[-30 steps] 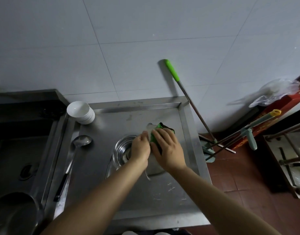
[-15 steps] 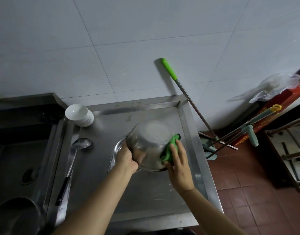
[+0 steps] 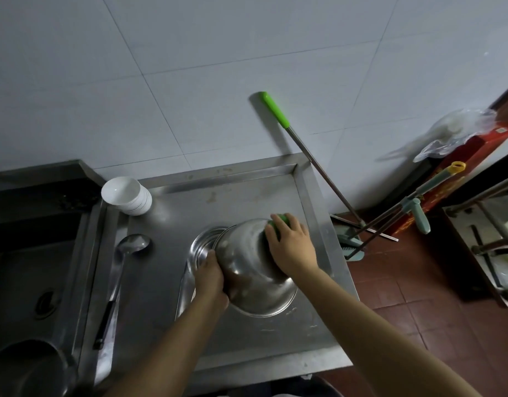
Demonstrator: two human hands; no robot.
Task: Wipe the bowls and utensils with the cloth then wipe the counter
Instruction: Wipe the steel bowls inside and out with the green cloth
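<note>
We are wiping the steel bowl's [image 3: 247,270] outside, mid-counter [image 3: 166,333]: left hand [image 3: 211,277] clamped on rim, right hand's [image 3: 291,245] fingers flat pressing green cloth [image 3: 281,219]. Next, we'd turn the bowl.

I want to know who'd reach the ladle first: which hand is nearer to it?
Left. The left hand grips the steel bowl's rim, just right of the ladle. The right hand presses the green cloth on the bowl's far side, farther away.
</note>
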